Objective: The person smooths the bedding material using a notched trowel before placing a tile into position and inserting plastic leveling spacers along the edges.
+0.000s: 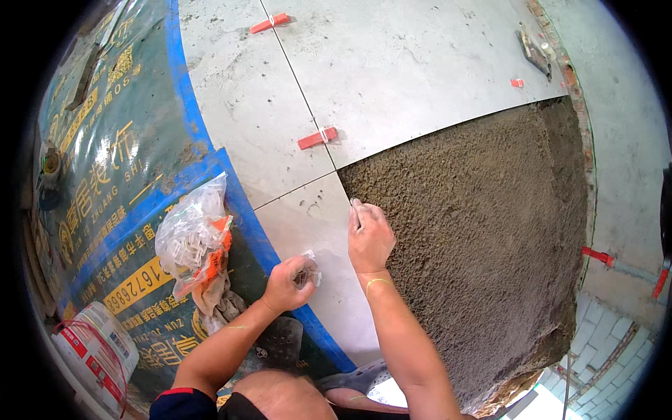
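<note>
My left hand (290,283) is curled round a few small clear plastic tile clips, over the near grey floor tile (329,315). With fingertips pinched together, my right hand (371,236) is at that tile's right edge, where it meets the bare mortar bed (483,231). Whatever is between those fingertips is too small to make out. Left of my left hand lies an open clear plastic bag (189,241) full of similar clips. A red wedge (317,138) sits through a white clip across the joint between laid tiles ahead.
Another red wedge (269,23) straddles the joint farther off, and a red piece (516,82) lies on the far tile (420,63). At the far right is a dark hand tool (534,52). Green protective sheeting (105,189) with blue tape covers the left; a white bucket (98,350) stands there.
</note>
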### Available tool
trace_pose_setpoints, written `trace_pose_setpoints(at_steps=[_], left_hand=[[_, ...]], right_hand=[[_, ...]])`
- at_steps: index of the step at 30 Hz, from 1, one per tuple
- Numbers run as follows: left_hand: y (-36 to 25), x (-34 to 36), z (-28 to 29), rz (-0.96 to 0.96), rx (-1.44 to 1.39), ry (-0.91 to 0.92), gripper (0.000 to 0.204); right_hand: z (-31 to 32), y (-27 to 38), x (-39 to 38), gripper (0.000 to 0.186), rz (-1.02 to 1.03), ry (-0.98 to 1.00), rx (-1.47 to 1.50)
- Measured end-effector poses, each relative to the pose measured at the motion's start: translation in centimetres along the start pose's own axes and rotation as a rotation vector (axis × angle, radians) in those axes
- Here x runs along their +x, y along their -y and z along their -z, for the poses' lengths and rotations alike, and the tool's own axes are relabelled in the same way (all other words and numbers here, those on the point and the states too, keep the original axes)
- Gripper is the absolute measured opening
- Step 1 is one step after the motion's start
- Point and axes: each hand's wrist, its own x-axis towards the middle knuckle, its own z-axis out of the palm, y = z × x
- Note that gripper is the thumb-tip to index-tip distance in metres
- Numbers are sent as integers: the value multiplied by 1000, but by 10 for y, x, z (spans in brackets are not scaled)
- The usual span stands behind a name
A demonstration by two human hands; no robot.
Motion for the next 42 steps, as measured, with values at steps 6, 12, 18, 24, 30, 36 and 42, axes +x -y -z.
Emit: trace_pose_setpoints(at_steps=[6,12,18,24,30,36,42], left_hand=[[-5,1,3,17,44,20,17],[3,0,2,-66,40,-36,16],[-1,-1,0,-41,48,-29,16],[1,0,0,-74,83,-22,15],[-1,1,0,-69,75,-10,14],[6,-1,4,63,-70,75,9],[1,-2,-3,230,-476,122,8]], right_hand=[[-8,4,-2,17,-66,-74,117],[-5,9,5,17,-151,26,288],[-4,9,8,18,-197,93,273],[-8,5,11,14,-171,133,246],[-8,2,3,20,-116,80,217],[37,6,-33,26,-213,109,376],[54,33,-115,32,-640,602,792]])
